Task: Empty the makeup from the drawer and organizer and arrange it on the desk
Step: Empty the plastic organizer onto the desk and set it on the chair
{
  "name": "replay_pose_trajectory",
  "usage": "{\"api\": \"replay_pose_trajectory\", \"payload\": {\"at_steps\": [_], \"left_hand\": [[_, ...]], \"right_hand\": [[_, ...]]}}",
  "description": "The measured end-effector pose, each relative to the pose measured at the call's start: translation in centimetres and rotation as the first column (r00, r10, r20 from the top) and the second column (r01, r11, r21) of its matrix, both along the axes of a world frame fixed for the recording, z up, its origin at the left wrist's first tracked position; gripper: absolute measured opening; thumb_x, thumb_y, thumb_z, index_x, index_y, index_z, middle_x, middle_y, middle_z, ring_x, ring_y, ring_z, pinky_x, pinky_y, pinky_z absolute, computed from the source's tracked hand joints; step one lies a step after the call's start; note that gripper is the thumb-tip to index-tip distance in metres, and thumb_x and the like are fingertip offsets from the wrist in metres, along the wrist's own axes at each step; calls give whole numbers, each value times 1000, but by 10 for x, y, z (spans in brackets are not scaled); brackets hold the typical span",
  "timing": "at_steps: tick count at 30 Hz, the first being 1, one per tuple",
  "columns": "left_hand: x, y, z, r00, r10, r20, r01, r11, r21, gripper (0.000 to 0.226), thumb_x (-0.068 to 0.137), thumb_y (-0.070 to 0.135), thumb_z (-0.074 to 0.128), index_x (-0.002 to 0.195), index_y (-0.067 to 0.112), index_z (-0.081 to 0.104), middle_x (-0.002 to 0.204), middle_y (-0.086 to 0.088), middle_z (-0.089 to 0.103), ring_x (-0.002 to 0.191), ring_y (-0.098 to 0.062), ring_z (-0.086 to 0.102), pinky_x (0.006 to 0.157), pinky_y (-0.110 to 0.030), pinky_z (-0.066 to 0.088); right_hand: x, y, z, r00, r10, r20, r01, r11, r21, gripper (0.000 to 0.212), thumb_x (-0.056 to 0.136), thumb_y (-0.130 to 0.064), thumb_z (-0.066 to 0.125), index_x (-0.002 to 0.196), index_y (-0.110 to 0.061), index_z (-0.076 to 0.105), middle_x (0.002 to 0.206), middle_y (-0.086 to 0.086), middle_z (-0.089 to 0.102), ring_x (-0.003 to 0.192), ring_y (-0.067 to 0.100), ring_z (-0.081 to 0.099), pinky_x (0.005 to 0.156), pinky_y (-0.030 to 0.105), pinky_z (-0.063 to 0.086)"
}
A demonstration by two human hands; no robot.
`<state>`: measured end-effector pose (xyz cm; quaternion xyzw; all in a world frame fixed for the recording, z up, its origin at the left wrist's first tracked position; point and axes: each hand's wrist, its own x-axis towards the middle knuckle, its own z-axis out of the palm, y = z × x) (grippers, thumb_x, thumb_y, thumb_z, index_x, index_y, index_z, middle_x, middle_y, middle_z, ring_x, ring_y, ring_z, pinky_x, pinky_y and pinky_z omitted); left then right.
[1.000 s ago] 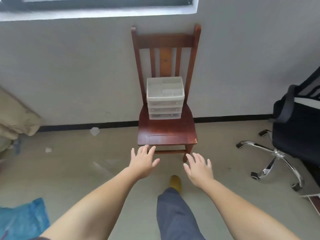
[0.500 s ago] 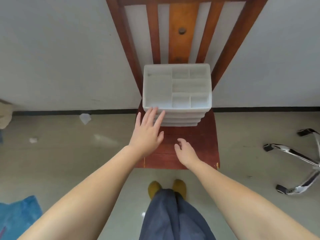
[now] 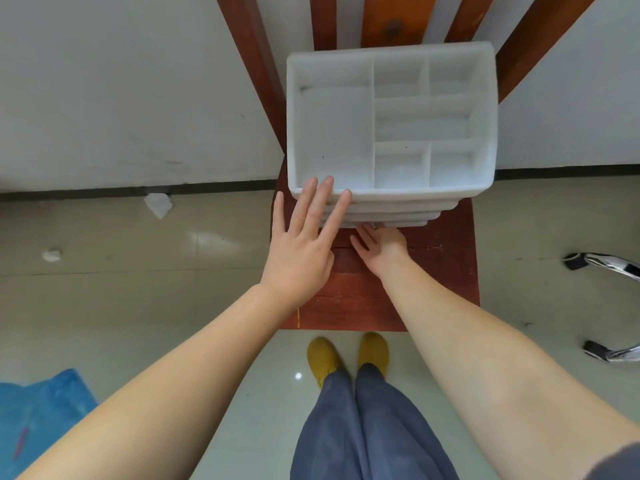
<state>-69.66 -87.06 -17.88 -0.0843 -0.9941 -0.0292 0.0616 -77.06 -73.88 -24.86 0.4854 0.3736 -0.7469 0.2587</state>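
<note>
Organizer (image 3: 391,123) (white, with divided top compartments over stacked drawers) sits at the back of a wooden chair (image 3: 446,271) seat. Left hand (image 3: 304,251) spreads flat, fingertips touching its front left corner. Right hand (image 3: 379,245) reaches the lowest drawer, fingers relaxed, holding nothing.

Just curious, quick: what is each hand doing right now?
Left hand: open, straight fingers at the front rim of the white organizer.
Right hand: at the lowest drawer front; grip cannot be told.
</note>
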Motion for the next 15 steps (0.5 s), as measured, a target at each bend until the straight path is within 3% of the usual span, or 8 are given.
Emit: {"api": "replay_pose_trajectory", "payload": {"at_steps": [3, 6, 7, 11, 15], "left_hand": [[0, -3, 2, 1000, -16, 12, 16, 1000, -1, 76, 77, 10, 42, 149, 15, 15, 153, -12, 10, 143, -31, 7, 112, -59, 9], [0, -1, 4, 1000, -14, 18, 14, 1000, -7, 76, 80, 13, 45, 149, 14, 15, 153, -14, 11, 143, -32, 7, 112, -59, 7], [1, 0, 4, 1000, -5, 23, 5, 1000, -6, 77, 79, 13, 47, 149, 14, 14, 153, -14, 10, 143, -32, 7, 112, -59, 7], [3, 6, 5, 999, 18, 45, -18, 1000, 13, 82, 78, 14, 55, 148, 14, 13, 153, -13, 7, 142, -33, 5, 111, -59, 6], [1, 2, 11, 999, 16, 52, -15, 1000, -14, 82, 78, 15, 55, 149, 14, 13, 153, -15, 10, 142, -32, 6, 110, -61, 5]], "right_hand": [[11, 5, -2, 996, 40, 75, -44, 997, 57, 51, 90, 12, 18, 132, -2, 42, 130, 18, 52, 124, 28, 50, 91, 42, 46], [40, 13, 1, 991, 55, 126, -59, 998, 33, 36, 89, 12, 19, 97, -3, 51, 99, 14, 58, 123, 31, 50, 94, 43, 44], [50, 16, 2, 989, 48, 137, -53, 998, 31, 34, 89, 11, 20, 94, -3, 51, 95, 13, 57, 122, 31, 51, 93, 43, 45], [87, 29, 3, 984, 87, 154, -96, 994, 49, 49, 91, 10, 21, 135, -2, 39, 111, 17, 55, 111, 28, 55, 90, 41, 47], [99, 38, 9, 955, 247, 166, -253, 967, 17, 46, 95, 5, 24, 140, -1, 35, 128, 17, 55, 117, 29, 55, 90, 39, 47]]}}
